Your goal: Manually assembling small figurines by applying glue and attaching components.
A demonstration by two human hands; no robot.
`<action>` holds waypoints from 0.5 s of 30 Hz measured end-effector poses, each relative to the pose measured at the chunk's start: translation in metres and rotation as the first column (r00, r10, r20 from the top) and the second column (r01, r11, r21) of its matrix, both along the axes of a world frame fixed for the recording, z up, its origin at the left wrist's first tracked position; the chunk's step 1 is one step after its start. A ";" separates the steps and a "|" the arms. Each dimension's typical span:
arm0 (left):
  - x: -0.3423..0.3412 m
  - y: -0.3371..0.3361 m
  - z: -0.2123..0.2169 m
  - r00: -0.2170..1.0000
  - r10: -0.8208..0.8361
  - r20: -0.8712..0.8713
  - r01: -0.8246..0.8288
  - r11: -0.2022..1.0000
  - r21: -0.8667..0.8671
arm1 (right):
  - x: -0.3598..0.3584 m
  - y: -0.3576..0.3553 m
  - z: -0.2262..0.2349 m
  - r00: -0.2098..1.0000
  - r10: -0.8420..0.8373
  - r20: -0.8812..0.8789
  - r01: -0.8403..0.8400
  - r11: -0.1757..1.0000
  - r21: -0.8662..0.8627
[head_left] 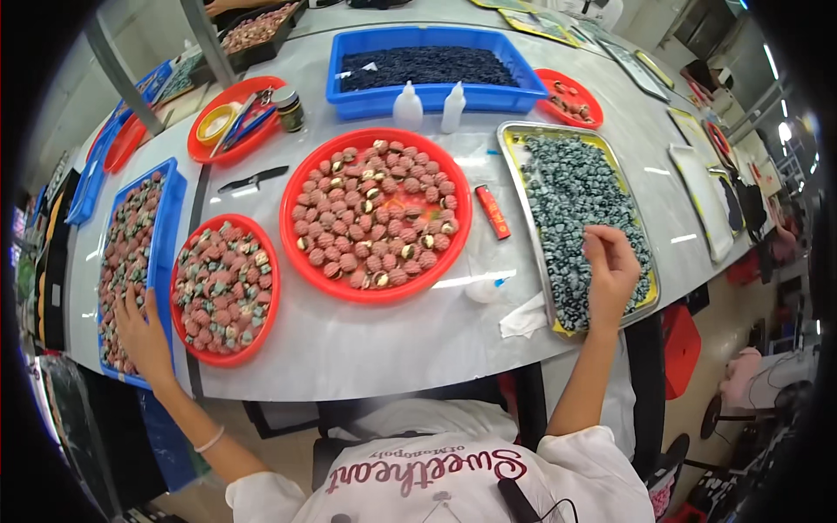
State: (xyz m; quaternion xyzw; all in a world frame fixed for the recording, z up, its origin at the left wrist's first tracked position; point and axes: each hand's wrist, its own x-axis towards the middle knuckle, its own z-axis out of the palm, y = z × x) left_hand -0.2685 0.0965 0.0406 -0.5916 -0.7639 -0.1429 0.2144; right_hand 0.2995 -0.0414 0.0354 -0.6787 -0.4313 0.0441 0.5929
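Note:
At the left, my left hand lies with fingers spread on small pink ridged pieces in a long blue tray. Over the metal tray on the right, my right hand has thumb and forefinger pinched together; anything between them is too small to make out. Small dark green and white mottled pieces fill that metal tray. Beside my left hand stands a red basin of pink pieces mixed with pale green ones. A larger red basin in the middle holds pink pieces with cream and dark parts.
Behind the large basin are two white squeeze bottles and a blue bin of dark bits. A knife, a red dish of tools, a jar, a red packet and white tissue lie about.

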 end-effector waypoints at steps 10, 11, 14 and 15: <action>0.005 0.001 0.001 0.997 -0.022 0.079 0.014 0.996 0.091 | 0.000 -0.002 -0.001 1.000 0.019 0.009 -0.019 0.999 -0.026; 0.009 0.002 0.001 0.998 0.006 0.067 -0.012 0.996 0.087 | 0.000 -0.001 -0.001 1.000 0.026 0.011 -0.025 0.999 -0.020; 0.011 0.004 0.000 0.995 -0.008 0.104 -0.002 0.996 0.093 | 0.003 -0.005 0.001 1.000 0.013 0.015 -0.013 1.000 -0.019; 0.013 0.003 0.003 0.996 0.003 0.087 -0.010 0.996 0.083 | 0.005 -0.006 0.000 0.999 0.019 0.041 -0.018 1.000 -0.019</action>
